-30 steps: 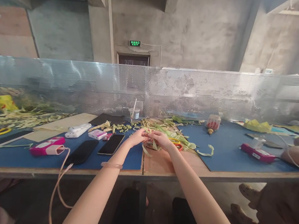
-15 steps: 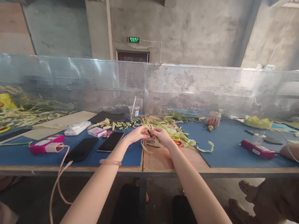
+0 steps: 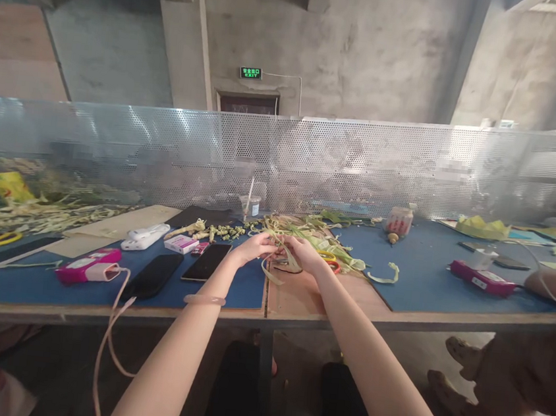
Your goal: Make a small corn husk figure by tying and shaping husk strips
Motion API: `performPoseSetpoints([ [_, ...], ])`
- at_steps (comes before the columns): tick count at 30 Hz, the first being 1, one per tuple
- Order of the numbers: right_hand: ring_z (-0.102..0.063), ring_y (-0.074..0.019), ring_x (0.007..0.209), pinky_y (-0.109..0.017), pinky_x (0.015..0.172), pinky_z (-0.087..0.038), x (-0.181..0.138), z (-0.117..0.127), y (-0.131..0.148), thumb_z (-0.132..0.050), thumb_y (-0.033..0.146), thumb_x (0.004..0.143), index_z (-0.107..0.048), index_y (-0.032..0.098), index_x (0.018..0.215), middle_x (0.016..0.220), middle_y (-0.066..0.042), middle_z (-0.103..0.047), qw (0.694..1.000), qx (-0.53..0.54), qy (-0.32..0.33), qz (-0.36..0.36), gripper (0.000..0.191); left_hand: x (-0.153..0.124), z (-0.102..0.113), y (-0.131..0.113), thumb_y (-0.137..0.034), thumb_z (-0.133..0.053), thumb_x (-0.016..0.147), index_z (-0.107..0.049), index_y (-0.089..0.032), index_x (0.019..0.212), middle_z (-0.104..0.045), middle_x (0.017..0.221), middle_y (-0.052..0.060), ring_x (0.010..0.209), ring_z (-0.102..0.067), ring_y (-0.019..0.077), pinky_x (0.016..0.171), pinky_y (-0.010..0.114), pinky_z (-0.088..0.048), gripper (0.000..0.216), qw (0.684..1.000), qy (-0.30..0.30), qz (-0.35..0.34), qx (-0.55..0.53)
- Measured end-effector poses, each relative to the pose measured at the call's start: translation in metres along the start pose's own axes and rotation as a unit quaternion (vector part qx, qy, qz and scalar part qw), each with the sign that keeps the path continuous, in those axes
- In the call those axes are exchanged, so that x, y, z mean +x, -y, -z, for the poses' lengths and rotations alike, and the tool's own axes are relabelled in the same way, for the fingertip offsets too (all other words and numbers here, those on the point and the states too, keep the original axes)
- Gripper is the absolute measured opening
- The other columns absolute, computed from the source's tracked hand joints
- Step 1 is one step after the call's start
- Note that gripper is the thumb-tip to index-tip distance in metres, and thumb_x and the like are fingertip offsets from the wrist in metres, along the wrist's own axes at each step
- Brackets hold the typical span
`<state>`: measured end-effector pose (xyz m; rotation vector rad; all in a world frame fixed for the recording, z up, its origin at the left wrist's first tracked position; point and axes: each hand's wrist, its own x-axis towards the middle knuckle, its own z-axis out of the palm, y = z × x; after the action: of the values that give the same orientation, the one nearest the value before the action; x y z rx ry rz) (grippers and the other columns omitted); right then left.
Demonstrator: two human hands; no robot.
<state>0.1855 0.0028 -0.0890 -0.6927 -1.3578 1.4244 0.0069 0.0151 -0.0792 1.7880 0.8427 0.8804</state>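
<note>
Both my hands meet over the bare wood part of the table. My left hand [image 3: 254,248], a bangle on its wrist, has its fingers closed round a pale green leaf strip [image 3: 271,275], whose loose end curls down toward the wood. From the right, my right hand [image 3: 301,253] pinches the same strip work, its fingertips close to those of the left. The fingertips partly hide what lies between them. Just behind them is a heap of pale green leaf strips [image 3: 336,246]. Scissors with red and yellow handles [image 3: 332,265] lie beside my right wrist.
Left of my hands lie a phone [image 3: 207,262], another dark phone [image 3: 154,277], a small box [image 3: 181,243], a white case [image 3: 144,236] and a pink power bank [image 3: 88,266]. Knotted green pieces [image 3: 228,232] and a plastic cup [image 3: 251,206] stand behind. A co-worker's arm [image 3: 555,287] rests at the right.
My fingers have shifted slightly over the strip, and the right hand's fingers now curl further over it. Both hands stay in about the same place.
</note>
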Motion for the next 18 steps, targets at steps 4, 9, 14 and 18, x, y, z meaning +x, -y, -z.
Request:
performPoseSetpoints([
  [4, -0.063, -0.0151, 0.065, -0.025, 0.061, -0.049, -0.0009, -0.0017, 0.0027, -0.063, 0.02, 0.071, -0.064, 0.014, 0.083, 0.072, -0.005, -0.067, 0.999, 0.021, 0.034, -0.005, 0.013, -0.0001, 0.0006, -0.004, -0.043, -0.06, 0.076, -0.055, -0.019, 0.117, -0.068, 0.094, 0.008, 0.081, -0.063, 0.0205, 0.069, 0.031, -0.047, 0.048, 0.999, -0.04, 0.019, -0.005],
  [9, -0.061, -0.0129, 0.058, -0.025, 0.058, -0.05, 0.0029, -0.0009, -0.0026, -0.07, 0.019, 0.066, -0.056, 0.016, 0.091, 0.068, -0.001, -0.066, 0.999, 0.03, 0.023, 0.031, 0.028, 0.0022, 0.0018, -0.0003, -0.051, -0.059, 0.074, -0.063, -0.014, 0.099, -0.069, 0.089, 0.011, 0.084, -0.063, 0.0223, 0.072, 0.033, -0.047, 0.044, 0.998, -0.054, 0.014, 0.001],
  [14, -0.061, -0.0125, 0.055, -0.027, 0.058, -0.05, 0.002, -0.0024, -0.0031, -0.072, 0.023, 0.065, -0.049, 0.019, 0.094, 0.07, 0.0, -0.065, 0.998, 0.044, -0.002, 0.038, 0.037, 0.004, 0.0019, 0.0024, -0.048, -0.06, 0.074, -0.066, -0.014, 0.084, -0.069, 0.087, 0.009, 0.079, -0.063, 0.0197, 0.071, 0.031, -0.047, 0.036, 0.998, -0.062, 0.009, -0.001],
  [18, -0.061, -0.0127, 0.058, -0.026, 0.057, -0.049, 0.0004, -0.0032, -0.0008, -0.074, 0.02, 0.063, -0.05, 0.018, 0.093, 0.075, -0.002, -0.066, 0.999, 0.025, -0.007, 0.048, 0.038, 0.0033, 0.001, -0.0004, -0.044, -0.061, 0.074, -0.065, -0.014, 0.079, -0.068, 0.078, 0.006, 0.073, -0.062, 0.0171, 0.069, 0.029, -0.048, 0.031, 0.994, -0.096, 0.02, -0.039],
])
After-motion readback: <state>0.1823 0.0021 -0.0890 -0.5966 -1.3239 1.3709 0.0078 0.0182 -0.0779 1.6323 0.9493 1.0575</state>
